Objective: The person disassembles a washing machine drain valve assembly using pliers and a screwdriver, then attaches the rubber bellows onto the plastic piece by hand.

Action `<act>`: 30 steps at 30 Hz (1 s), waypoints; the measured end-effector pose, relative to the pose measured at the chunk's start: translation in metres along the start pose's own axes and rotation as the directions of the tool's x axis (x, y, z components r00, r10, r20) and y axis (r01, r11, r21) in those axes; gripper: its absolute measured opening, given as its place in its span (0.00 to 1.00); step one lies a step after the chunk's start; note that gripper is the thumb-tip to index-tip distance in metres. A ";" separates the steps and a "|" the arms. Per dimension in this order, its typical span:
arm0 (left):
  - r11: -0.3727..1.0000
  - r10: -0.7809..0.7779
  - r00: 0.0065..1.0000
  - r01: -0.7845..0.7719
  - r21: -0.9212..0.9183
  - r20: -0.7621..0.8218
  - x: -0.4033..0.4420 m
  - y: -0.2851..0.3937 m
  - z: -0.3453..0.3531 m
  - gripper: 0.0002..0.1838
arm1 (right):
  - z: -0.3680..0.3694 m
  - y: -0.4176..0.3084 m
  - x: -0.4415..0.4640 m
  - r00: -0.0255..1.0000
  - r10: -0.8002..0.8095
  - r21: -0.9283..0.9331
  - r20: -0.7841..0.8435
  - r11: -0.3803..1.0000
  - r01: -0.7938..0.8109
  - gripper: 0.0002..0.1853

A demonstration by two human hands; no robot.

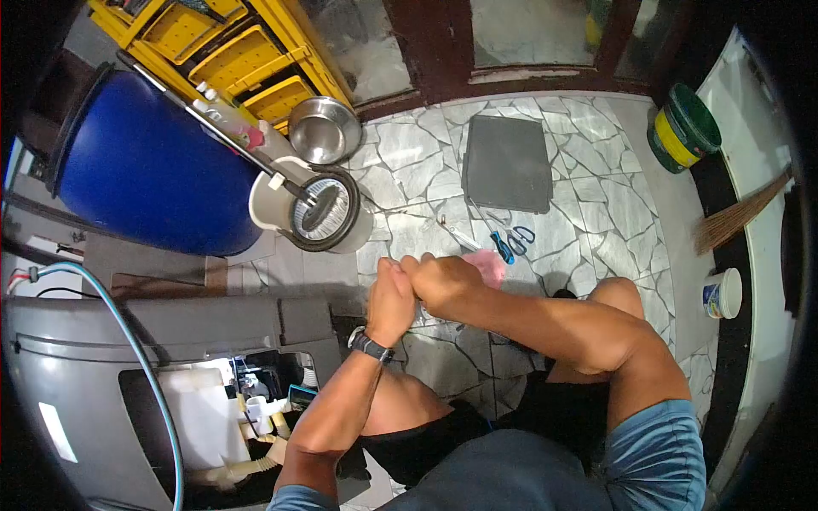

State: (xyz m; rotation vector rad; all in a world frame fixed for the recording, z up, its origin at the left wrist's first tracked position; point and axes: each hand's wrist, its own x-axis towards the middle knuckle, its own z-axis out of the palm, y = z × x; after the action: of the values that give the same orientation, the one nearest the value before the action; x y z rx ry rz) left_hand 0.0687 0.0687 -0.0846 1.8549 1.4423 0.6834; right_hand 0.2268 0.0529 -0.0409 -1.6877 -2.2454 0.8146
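Observation:
My left hand (391,300), with a watch (371,347) on its wrist, is closed, fingers curled. Against it presses my right hand (444,286), also closed, its knuckles up. Whatever is between or under the two fists is hidden. Just beyond my right hand a pink cloth (486,266) lies on the tiled floor. Past it are a blue-and-black handled tool (502,247) and a pair of scissors (521,240). A slim light-coloured tool (458,234) lies to their left. Below my left arm is a grey machine housing (77,349) with an opening showing white and beige pipes (256,426).
A mop bucket (358,226) with a mop stands beside a blue drum (153,162) at left. Behind are a steel bowl (325,129) and yellow steps (247,64). A grey panel (508,164) lies ahead. A green bucket (684,128), broom (741,213) and white tub (722,294) line the right.

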 end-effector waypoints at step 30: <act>0.092 -0.469 0.790 0.489 -0.867 0.396 -0.011 -0.001 -0.018 0.14 | -0.017 -0.006 0.008 0.985 -0.082 0.312 0.154 0.950 0.030 0.34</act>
State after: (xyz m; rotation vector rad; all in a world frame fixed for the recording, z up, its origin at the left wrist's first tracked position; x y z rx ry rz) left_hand 0.0519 0.0621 -0.0738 0.3220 1.0491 0.8808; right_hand 0.2279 0.0646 -0.0248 -1.4527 -2.1170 1.2589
